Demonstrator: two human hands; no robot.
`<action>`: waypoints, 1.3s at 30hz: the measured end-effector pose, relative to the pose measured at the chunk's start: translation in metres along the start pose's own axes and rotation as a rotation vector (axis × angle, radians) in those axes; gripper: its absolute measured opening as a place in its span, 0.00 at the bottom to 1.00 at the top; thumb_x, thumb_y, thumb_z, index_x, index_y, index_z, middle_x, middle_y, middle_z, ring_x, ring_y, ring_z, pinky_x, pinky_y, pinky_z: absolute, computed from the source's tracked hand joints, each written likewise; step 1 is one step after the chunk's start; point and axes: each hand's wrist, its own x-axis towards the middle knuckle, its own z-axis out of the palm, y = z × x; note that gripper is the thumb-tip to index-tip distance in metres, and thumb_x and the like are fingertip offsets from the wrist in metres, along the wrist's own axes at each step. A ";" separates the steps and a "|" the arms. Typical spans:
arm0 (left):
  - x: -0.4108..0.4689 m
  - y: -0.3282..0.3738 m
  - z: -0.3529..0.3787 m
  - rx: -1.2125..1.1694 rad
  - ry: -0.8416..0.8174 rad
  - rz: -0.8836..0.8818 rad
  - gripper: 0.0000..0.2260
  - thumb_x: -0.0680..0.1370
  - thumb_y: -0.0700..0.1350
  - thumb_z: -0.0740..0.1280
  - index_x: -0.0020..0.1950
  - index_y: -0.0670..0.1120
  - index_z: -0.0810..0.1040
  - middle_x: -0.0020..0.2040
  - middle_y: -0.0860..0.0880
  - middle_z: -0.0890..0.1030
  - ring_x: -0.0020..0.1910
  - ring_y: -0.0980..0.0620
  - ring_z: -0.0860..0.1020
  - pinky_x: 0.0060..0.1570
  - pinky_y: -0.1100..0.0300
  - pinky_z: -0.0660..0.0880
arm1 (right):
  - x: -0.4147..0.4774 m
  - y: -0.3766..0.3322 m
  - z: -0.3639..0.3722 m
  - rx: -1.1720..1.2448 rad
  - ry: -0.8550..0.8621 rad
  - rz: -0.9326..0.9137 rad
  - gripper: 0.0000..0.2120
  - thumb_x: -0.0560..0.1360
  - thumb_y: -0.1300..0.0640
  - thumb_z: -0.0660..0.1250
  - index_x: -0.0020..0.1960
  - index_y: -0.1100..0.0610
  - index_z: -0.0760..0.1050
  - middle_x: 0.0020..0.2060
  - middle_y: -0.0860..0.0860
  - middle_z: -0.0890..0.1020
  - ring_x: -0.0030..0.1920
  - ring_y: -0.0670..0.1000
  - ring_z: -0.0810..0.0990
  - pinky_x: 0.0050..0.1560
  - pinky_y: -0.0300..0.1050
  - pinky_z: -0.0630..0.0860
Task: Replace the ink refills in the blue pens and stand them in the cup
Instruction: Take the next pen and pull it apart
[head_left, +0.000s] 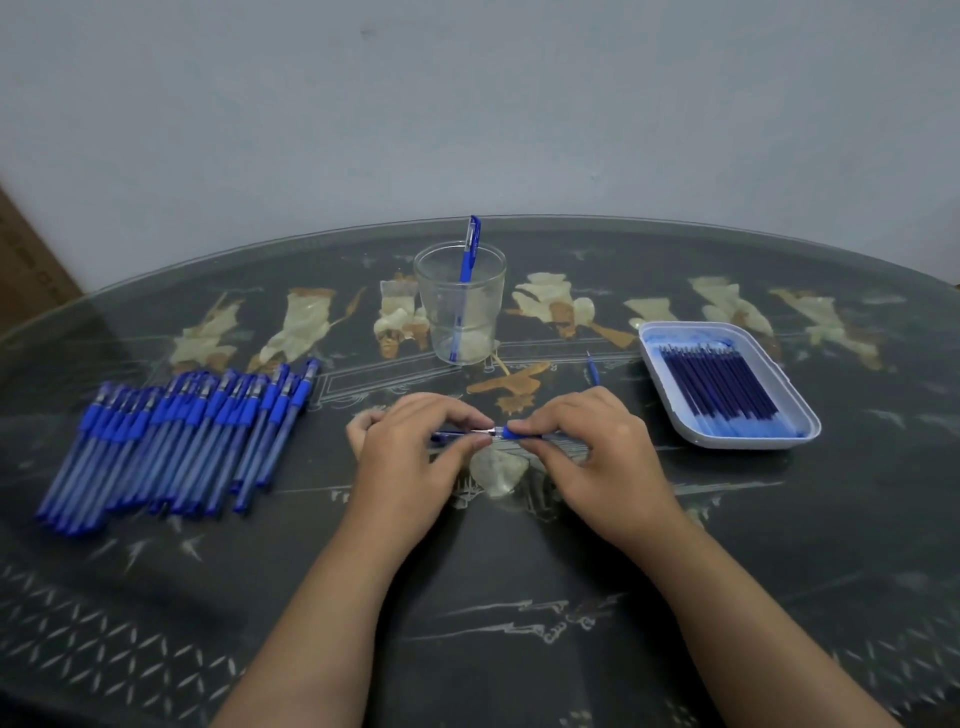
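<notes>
My left hand (415, 457) and my right hand (587, 447) meet over the table's middle, each pinching one end of a blue pen (506, 431) held level; its metal tip shows between the fingertips, and the rest is hidden by my fingers. A clear glass cup (460, 304) stands behind my hands with one blue pen (468, 254) upright in it. A row of several blue pens (171, 436) lies at the left. A white tray (675, 387) at the right holds several dark blue refills (719, 382).
A single loose refill (593, 370) lies on the dark patterned glass-topped table (519, 597) between the cup and the tray. A pale wall rises right behind the table's curved far edge. A brown cardboard box (26, 260) stands at the far left.
</notes>
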 end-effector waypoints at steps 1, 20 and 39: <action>0.000 -0.001 0.001 0.006 0.003 0.007 0.02 0.73 0.54 0.72 0.42 0.58 0.80 0.43 0.64 0.80 0.52 0.68 0.74 0.58 0.62 0.55 | 0.000 -0.001 0.001 0.005 0.003 -0.007 0.06 0.70 0.60 0.73 0.46 0.54 0.84 0.41 0.43 0.83 0.45 0.48 0.77 0.49 0.46 0.74; 0.001 -0.001 0.003 -0.085 -0.061 -0.012 0.10 0.72 0.64 0.61 0.50 0.65 0.74 0.53 0.64 0.78 0.59 0.65 0.73 0.67 0.48 0.62 | -0.001 0.002 0.003 0.006 0.024 -0.039 0.05 0.71 0.59 0.73 0.47 0.54 0.83 0.43 0.43 0.83 0.45 0.50 0.78 0.48 0.51 0.75; 0.002 0.005 -0.005 -0.214 -0.049 -0.178 0.04 0.73 0.44 0.74 0.42 0.53 0.84 0.40 0.62 0.82 0.47 0.64 0.78 0.45 0.69 0.70 | -0.002 0.002 0.003 0.000 0.014 -0.032 0.05 0.72 0.59 0.73 0.48 0.53 0.83 0.43 0.42 0.83 0.45 0.49 0.77 0.48 0.50 0.75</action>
